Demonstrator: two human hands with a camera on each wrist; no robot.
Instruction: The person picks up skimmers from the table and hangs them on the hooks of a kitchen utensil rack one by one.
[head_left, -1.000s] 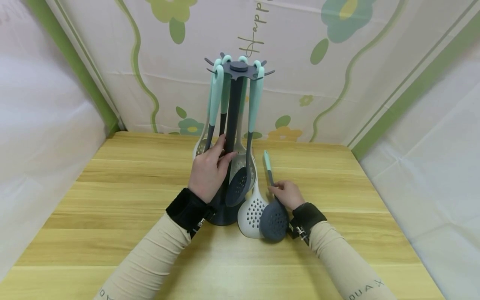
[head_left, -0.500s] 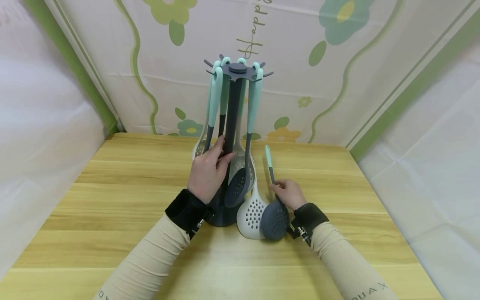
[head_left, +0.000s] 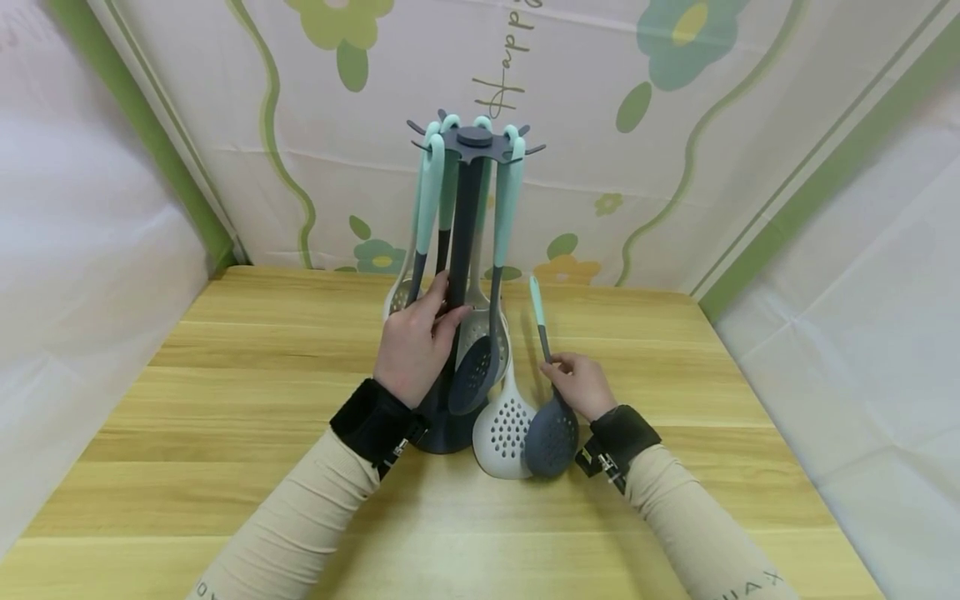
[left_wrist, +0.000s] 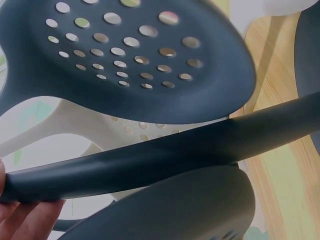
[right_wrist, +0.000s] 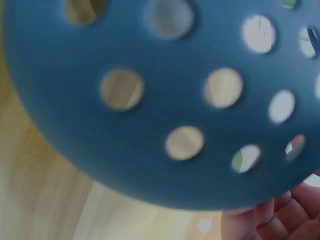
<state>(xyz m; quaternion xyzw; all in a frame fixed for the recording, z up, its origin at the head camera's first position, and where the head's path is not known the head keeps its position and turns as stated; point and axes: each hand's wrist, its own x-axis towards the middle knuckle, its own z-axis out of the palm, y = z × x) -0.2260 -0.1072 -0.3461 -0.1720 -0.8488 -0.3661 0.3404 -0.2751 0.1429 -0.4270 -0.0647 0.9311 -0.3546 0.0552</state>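
Observation:
My left hand (head_left: 412,346) grips the dark pole (head_left: 467,233) of a utensil stand, fingers and thumb around it. In the left wrist view the fingertips (left_wrist: 35,220) show at the pole's end. Several utensils with mint handles (head_left: 430,196) hang from the stand's top, among them a dark slotted spoon (head_left: 472,375). My right hand (head_left: 581,383) pinches a dark skimmer (head_left: 553,442) by its shaft, mint handle tip pointing away. In the right wrist view the skimmer's holed head (right_wrist: 150,115) fills most of the picture. Beside it is a white skimmer (head_left: 504,433), its upper part partly hidden.
The stand's round dark base (head_left: 444,433) rests on the wooden table (head_left: 262,400). A white patterned cloth (head_left: 570,192) hangs behind the table's back edge. White cloth walls (head_left: 97,208) with green strips flank both sides.
The right hand has lifted the dark skimmer slightly, and its handle tip has risen in view. The left hand stays on the pole.

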